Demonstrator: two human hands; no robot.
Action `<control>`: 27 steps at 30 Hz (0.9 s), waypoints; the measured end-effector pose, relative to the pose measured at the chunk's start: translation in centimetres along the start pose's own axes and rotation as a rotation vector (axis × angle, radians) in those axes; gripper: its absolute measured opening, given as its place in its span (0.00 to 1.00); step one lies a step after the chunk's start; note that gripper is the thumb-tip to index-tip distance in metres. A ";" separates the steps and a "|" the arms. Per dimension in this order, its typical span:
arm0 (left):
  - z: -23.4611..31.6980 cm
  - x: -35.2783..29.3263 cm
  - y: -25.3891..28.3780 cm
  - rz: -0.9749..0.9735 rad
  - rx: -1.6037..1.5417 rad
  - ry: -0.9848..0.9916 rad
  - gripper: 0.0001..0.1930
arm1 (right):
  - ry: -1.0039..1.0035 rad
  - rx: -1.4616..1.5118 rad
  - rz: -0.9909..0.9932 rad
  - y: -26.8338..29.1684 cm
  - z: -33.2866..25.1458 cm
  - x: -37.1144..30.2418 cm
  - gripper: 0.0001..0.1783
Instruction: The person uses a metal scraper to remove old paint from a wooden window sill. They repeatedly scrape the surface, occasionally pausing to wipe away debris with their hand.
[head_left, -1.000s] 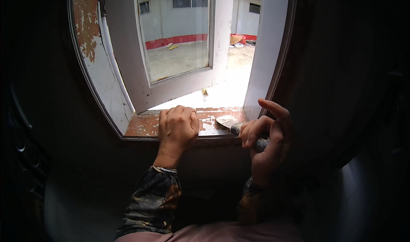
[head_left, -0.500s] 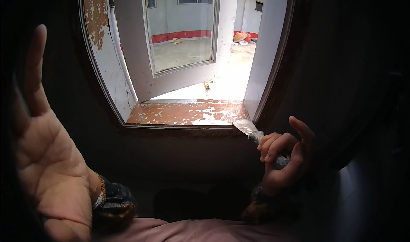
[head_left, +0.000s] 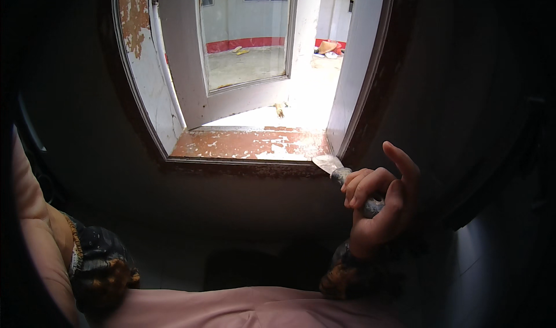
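Observation:
My right hand (head_left: 379,203) is closed around the dark, worn handle of a putty knife (head_left: 329,165), with the index finger raised off the grip. Its pale, flat blade points up and left, its tip at the right front corner of the window sill (head_left: 249,145). Reddish-brown paint on that sill is patchy, with white flecks and bare spots. At the far left edge is my left hand (head_left: 40,218), palm flat and turned up, holding nothing that shows; its fingertips are cut off by the picture's rim. Dark patterned cuffs cover both wrists.
A white window sash (head_left: 249,90) with a glass pane stands swung outward. Peeling paint marks the left jamb (head_left: 136,50). Beyond the sill lies a yellowish glove-like item (head_left: 280,109) on bright ground. Farther out, a straw-coloured conical thing (head_left: 328,47) rests near a red-banded wall.
My left hand has moved left and partly out of the picture. The right hand still grips the putty knife; it and the window appear slightly higher in the view.

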State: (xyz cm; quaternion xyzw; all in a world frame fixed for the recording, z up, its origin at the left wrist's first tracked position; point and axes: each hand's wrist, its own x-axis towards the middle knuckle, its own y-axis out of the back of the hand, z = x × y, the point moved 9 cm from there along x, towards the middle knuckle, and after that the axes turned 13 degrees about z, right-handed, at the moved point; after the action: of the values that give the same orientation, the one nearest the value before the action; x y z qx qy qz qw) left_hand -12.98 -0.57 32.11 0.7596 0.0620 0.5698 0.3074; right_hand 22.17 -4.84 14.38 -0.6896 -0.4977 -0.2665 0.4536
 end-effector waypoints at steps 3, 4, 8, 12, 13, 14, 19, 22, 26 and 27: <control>-0.4 0.0 0.1 -0.023 0.019 0.016 0.30 | -0.016 -0.008 0.011 -0.1 0.0 0.0 0.26; -0.5 0.2 0.2 -0.023 0.028 0.015 0.30 | -0.014 -0.011 0.012 -0.1 -0.1 0.1 0.26; -1.1 0.6 0.1 -0.049 0.038 0.040 0.29 | -0.033 -0.019 0.024 -0.1 -0.1 0.2 0.26; -1.5 0.2 0.3 -0.048 0.049 0.047 0.28 | 0.016 0.020 -0.001 -0.3 -0.4 0.3 0.26; -1.6 0.2 0.4 -0.046 0.052 0.049 0.27 | 0.041 0.014 -0.027 -0.6 -0.7 0.3 0.26; -1.7 0.1 0.6 -0.043 0.056 0.051 0.27 | 0.031 0.038 -0.007 -0.4 -0.6 0.3 0.26; -2.3 -0.2 0.7 -0.045 0.053 0.068 0.26 | 0.012 0.012 0.018 -0.1 -0.4 0.0 0.26; -2.5 -0.1 1.1 -0.022 0.061 0.066 0.26 | 0.011 0.047 0.020 -0.2 -0.4 0.1 0.26; -1.0 -0.3 3.2 0.146 0.025 0.014 0.25 | 0.023 0.025 0.028 -0.2 -0.4 0.1 0.26; -0.2 -0.5 4.4 0.233 0.004 -0.014 0.25 | 0.028 0.027 0.021 -0.2 -0.4 0.1 0.26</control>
State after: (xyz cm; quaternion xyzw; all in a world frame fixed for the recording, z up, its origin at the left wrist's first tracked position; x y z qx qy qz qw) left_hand -14.48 -4.27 34.05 0.7663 -0.0277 0.5962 0.2378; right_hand 22.07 -5.10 14.71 -0.6848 -0.4877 -0.2645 0.4724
